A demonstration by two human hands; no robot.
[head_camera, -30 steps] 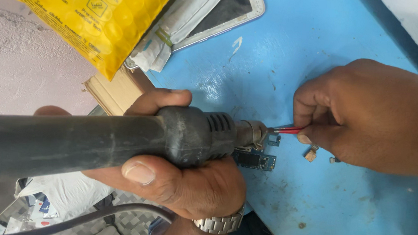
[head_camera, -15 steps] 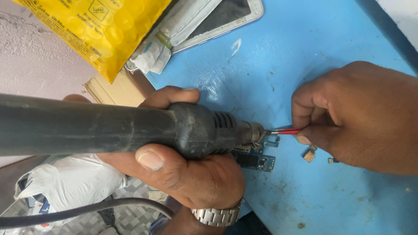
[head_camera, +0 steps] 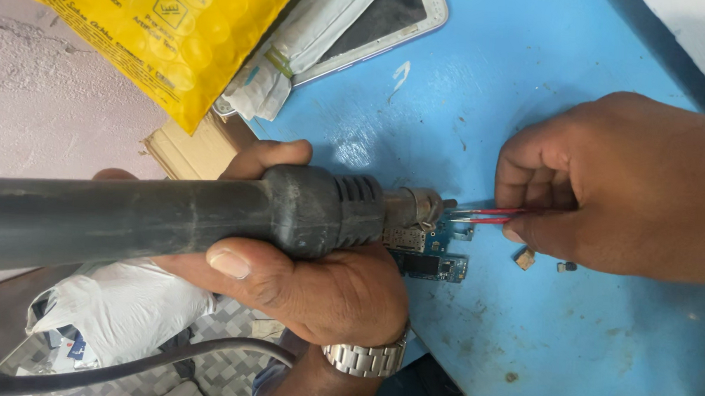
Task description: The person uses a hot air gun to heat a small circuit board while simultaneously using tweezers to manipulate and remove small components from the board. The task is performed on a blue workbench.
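blue table (head_camera: 574,338); yellow padded envelope (head_camera: 175,20) top left, printed black | left hand (head_camera: 313,286) fingers clenched around black hot-air gun (head_camera: 161,214) | right hand (head_camera: 626,188) fingers pinching red tweezers (head_camera: 488,215) | small circuit board (head_camera: 435,257) under nozzle, on table

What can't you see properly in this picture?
Head view:
- Tips of the red tweezers, hidden behind the heat gun nozzle.
- Much of the small circuit board, covered by the left hand and gun.
- Two loose bits near the right hand: too small to identify.
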